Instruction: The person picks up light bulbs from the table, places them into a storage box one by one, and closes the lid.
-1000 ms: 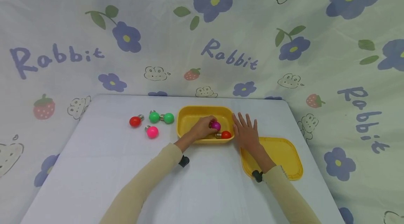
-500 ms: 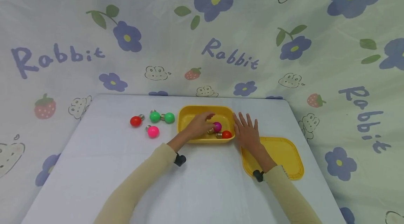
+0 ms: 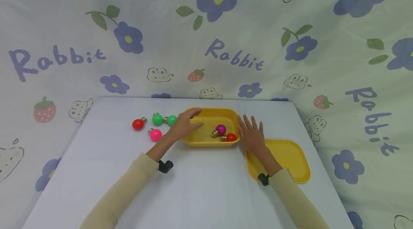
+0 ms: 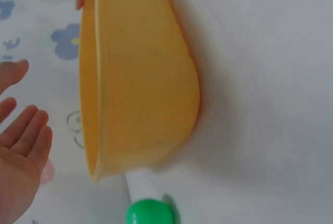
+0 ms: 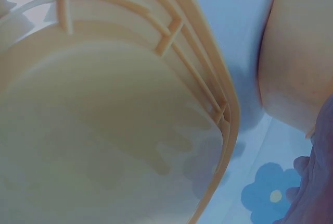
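Above the left end of a yellow plastic box (image 3: 206, 144), my left hand (image 3: 183, 125) hangs with thumb and fingers spread and nothing between them. Inside the box, toward its right end, lie a purple light bulb (image 3: 221, 129) and a red light bulb (image 3: 231, 137). My right hand (image 3: 253, 139) rests at the box's right side, fingers straight, with fingertips by the rim. In the left wrist view the left hand (image 4: 23, 156) is relaxed beside the box's outer wall (image 4: 145, 78). Only part of the right hand (image 5: 315, 177) shows in the right wrist view.
Left of the box lie two green bulbs (image 3: 157, 119), a pink bulb (image 3: 156, 135) and another red bulb (image 3: 138, 124). A yellow lid (image 3: 288, 160) lies flat at the right, partly under the right forearm. A printed curtain hangs behind the white table (image 3: 206, 193).
My left hand has let go of the purple bulb inside the box and moved left, to the box's left end. My right hand has stayed in place.
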{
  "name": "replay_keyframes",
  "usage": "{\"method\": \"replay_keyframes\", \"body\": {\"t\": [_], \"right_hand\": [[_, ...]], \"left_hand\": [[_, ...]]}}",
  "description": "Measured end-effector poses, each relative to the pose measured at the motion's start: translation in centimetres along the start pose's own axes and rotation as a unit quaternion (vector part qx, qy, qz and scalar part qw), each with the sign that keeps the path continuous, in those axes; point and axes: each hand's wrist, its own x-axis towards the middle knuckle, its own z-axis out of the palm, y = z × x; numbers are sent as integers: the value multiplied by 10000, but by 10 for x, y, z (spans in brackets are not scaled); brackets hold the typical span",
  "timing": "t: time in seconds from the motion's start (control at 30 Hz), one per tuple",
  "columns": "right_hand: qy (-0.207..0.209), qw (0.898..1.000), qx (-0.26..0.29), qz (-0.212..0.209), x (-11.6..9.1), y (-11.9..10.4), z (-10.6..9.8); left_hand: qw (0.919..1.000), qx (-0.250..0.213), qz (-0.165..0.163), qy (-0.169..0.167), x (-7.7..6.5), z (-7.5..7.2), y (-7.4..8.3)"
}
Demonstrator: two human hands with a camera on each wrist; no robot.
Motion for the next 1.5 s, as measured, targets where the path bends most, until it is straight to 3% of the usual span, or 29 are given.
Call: {"method": "replay_keyframes", "body": {"t": [0.23,0.4,0.57,0.77,1.07,1.5], "right_hand": [[71,9999,-64,-87,1,3,2],[151,9998,-89,-123,1,4,3],[197,9997,-53,-158,0,4,2],[198,9996,13,-187,-1,3,0],[216,9995,-50,-214,1,5,2],[72,9999,33,-127,1,5,1]], "left_hand": [[9990,79,-75,431,-22,-34,-16],[9965,248,-436,664,-38,-59,-30],[9909,603,-757,935,-53,-80,-52],[9833,969,-881,1260,-70,-99,-83],[9740,1191,-1430,1289,-87,-109,-113],[9684,1159,-1909,1110,-91,-108,-130]]}}
